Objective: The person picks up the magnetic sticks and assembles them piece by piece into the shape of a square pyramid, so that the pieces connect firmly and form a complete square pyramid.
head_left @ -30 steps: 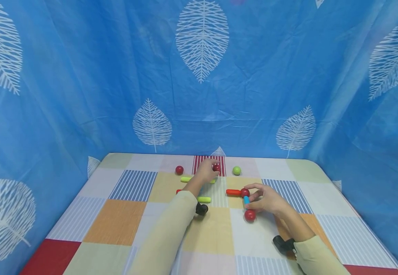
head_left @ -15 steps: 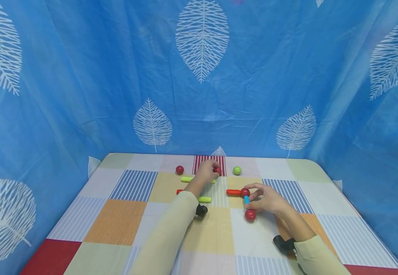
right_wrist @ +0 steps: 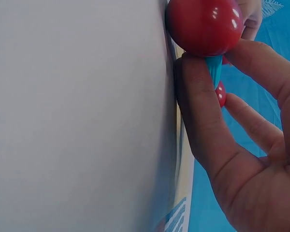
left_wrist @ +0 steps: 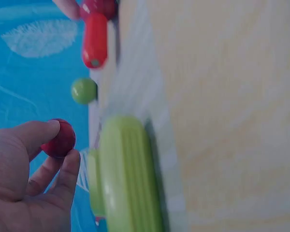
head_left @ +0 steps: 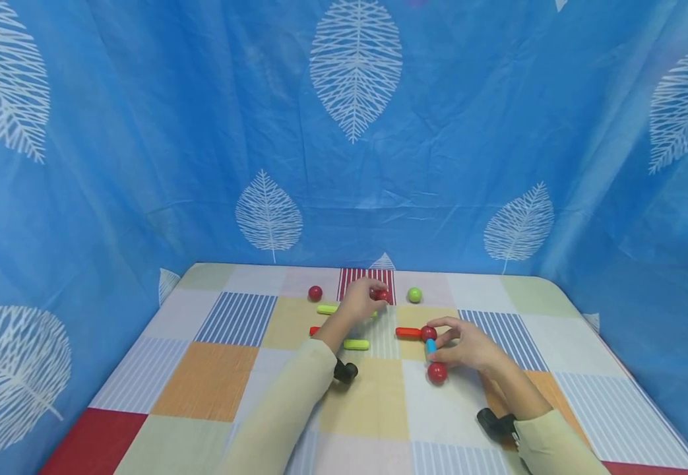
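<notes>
At the back of the table my left hand (head_left: 357, 302) pinches a red ball (left_wrist: 62, 139) between thumb and fingertips. My right hand (head_left: 469, 346) holds a short blue stick (head_left: 431, 348) with thumb and fingers. That stick runs between a near red ball (head_left: 437, 373) and a far red ball (head_left: 429, 334), and a red stick (head_left: 409, 332) points left from the far one. In the right wrist view the near ball hides part of the blue stick. Under my left forearm lie yellow-green sticks (head_left: 356, 344), partly covered.
Another red ball (head_left: 315, 293) sits back left, and a green ball (head_left: 415, 295) stands right of my left hand. The end of a second red stick (head_left: 314, 330) shows beside my left forearm. A patchwork cloth (head_left: 373, 402) covers the table; a blue curtain (head_left: 438, 152) hangs behind.
My left hand and the red ball have come slightly nearer, with the fingers closer round it. My right hand keeps its hold. The head view has shifted a little.
</notes>
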Available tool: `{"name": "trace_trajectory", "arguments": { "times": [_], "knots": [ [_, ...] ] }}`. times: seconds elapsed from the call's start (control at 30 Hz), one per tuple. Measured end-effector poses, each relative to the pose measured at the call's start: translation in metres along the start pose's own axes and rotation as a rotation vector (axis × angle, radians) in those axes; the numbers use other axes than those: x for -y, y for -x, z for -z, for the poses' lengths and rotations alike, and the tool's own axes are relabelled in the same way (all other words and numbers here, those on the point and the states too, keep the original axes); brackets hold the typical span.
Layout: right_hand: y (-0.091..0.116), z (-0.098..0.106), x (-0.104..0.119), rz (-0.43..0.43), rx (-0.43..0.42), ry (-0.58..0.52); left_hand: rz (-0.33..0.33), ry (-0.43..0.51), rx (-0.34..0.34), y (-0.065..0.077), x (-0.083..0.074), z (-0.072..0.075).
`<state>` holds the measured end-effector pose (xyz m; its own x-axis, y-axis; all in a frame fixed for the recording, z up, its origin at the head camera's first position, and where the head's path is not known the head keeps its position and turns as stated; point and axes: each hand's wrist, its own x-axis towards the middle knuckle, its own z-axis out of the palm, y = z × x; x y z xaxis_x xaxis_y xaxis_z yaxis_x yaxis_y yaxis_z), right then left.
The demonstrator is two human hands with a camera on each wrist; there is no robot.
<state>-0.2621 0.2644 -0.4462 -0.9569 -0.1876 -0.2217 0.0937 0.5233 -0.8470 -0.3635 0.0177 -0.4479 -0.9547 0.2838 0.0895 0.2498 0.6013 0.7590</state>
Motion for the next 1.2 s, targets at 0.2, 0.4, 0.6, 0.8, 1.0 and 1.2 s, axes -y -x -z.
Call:
{"name": "trace_trajectory", "arguments": {
  "times": [0.2,0.4,0.6,0.8,1.0,1.2],
  "knots": [
    [0.001,-0.001,0.0,-0.007,-0.004,0.029,-0.034,0.069,0.033,0.013,-0.005,-0.004],
    [0.001,0.001,0.001,-0.007,0.003,0.024,-0.042,0.086,0.086,0.029,-0.011,-0.004],
    [0.001,0.001,0.002,0.001,0.014,0.007,-0.074,0.061,0.109,0.04,-0.01,-0.003],
    [0.003,0.0,0.003,0.006,0.017,0.004,-0.04,-0.035,0.119,0.05,-0.005,0.0],
    [0.003,0.0,0.003,0.011,0.022,-0.011,-0.04,-0.078,0.129,0.053,0.001,-0.003],
    [0.001,0.0,0.002,-0.001,0.011,0.008,-0.017,-0.044,0.124,0.052,0.0,-0.008]
  ]
}}
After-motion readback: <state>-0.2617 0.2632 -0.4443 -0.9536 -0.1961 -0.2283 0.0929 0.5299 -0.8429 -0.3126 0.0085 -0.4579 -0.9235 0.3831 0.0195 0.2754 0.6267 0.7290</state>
